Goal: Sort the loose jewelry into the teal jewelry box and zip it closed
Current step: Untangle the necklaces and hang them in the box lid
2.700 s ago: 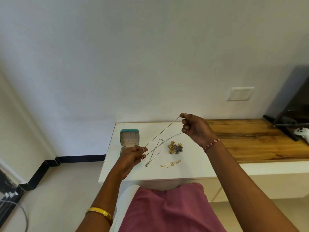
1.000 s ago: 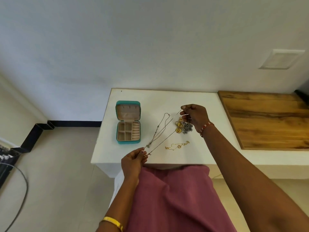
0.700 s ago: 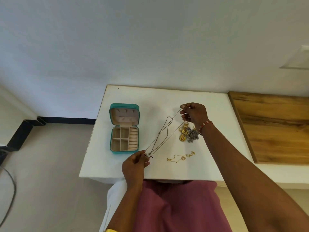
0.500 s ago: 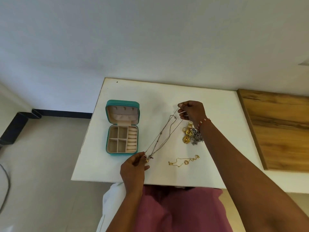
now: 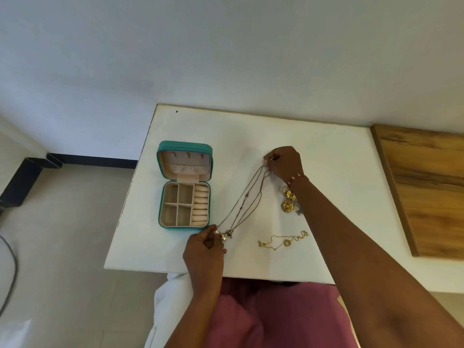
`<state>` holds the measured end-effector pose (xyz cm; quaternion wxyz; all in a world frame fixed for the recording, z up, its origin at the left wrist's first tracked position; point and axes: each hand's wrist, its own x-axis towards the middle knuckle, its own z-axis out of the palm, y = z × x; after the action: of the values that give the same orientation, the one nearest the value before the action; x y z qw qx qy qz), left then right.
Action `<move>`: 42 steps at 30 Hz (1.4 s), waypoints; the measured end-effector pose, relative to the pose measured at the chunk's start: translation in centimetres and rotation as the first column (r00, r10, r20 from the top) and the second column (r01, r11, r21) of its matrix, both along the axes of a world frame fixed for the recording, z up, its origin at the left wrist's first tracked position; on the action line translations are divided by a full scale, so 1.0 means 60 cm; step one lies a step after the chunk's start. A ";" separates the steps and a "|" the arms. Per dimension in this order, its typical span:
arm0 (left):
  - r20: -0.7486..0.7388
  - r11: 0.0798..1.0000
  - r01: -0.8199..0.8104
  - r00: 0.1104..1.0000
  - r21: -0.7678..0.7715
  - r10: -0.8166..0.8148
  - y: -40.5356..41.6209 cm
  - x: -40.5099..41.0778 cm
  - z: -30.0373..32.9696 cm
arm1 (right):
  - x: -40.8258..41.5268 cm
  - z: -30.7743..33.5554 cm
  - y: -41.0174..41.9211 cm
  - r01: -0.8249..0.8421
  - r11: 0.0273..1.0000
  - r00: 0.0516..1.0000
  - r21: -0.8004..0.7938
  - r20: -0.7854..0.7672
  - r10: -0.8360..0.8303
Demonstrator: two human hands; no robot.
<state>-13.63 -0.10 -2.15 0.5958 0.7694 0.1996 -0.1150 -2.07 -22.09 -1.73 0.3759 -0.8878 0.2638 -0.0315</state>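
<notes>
The teal jewelry box (image 5: 163,187) lies open on the white table (image 5: 326,151), lid up, its beige compartments showing nothing inside. Thin necklace chains (image 5: 247,197) stretch diagonally between my hands, low over the table. My left hand (image 5: 204,249) pinches their pendant end near the table's front edge, just right of the box. My right hand (image 5: 285,163) pinches the far end. A cluster of gold and silver earrings (image 5: 288,203) lies beside my right wrist, partly hidden by it. A gold chain bracelet (image 5: 282,241) lies under my right forearm.
A wooden countertop (image 5: 426,187) adjoins the table on the right. The white wall runs along the table's far edge. My pink-clad lap (image 5: 263,320) sits below the front edge. Tiled floor and a black skirting lie to the left.
The camera has tilted down toward the table. Both hands have lowered the stretched chains from mid-air to just above the tabletop, the left hand drawing back toward the front edge.
</notes>
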 end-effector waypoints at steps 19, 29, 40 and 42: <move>0.140 0.877 0.436 0.873 0.203 -0.467 0.004 -0.067 0.033 | -0.269 0.039 0.086 0.294 0.929 0.930 0.225 0.156 -0.332; 0.140 0.848 0.496 0.841 0.188 -0.523 0.001 -0.069 0.021 | -0.338 -0.003 0.113 0.190 0.981 0.982 -0.027 0.015 -0.189; 0.105 0.842 0.509 0.841 0.180 -0.531 0.000 -0.067 0.020 | -0.324 -0.013 0.120 0.082 0.968 0.992 -0.235 -0.076 -0.103; 0.090 0.858 0.493 0.857 0.144 -0.508 0.001 -0.068 0.026 | -0.325 -0.010 0.119 0.097 0.973 0.992 -0.208 -0.065 -0.112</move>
<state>-17.69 -0.06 -0.57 0.5112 0.8336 -0.0389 -0.2059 -21.55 -14.94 -2.34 0.2702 -0.9071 0.3197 -0.0445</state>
